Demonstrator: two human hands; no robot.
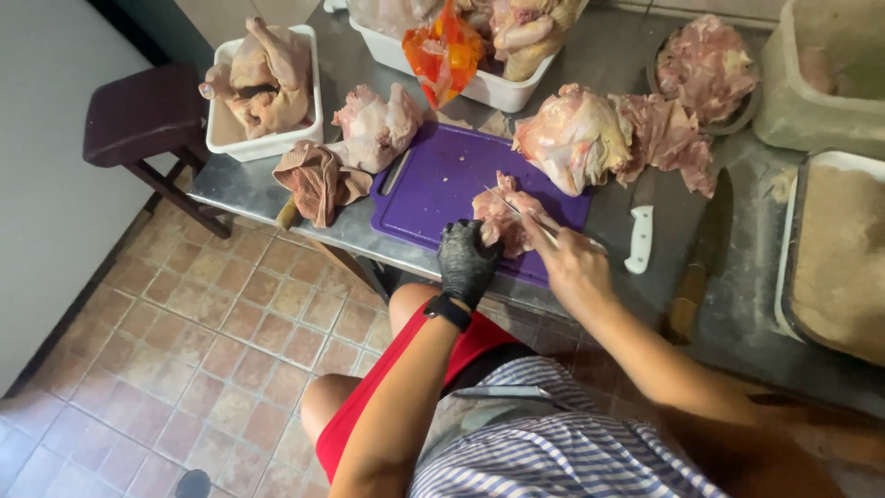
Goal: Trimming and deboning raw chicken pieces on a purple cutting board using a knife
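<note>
A piece of raw chicken [505, 218] lies on a purple cutting board [433, 180] at the near edge of a steel table. My left hand [466, 258], in a black glove, grips the near side of that piece. My right hand [570, 260] is bare and holds a thin knife [518, 212], whose blade rests across the top of the meat. A whole raw chicken [573, 136] sits at the board's far right corner.
A white tub [263, 146] of chicken and a brown rag [315, 180] sit left of the board. A white-handled knife [640, 238] and a wooden-handled cleaver [699, 249] lie to the right, beside a tray of flour [843, 249]. A dark stool [143, 115] stands at the left.
</note>
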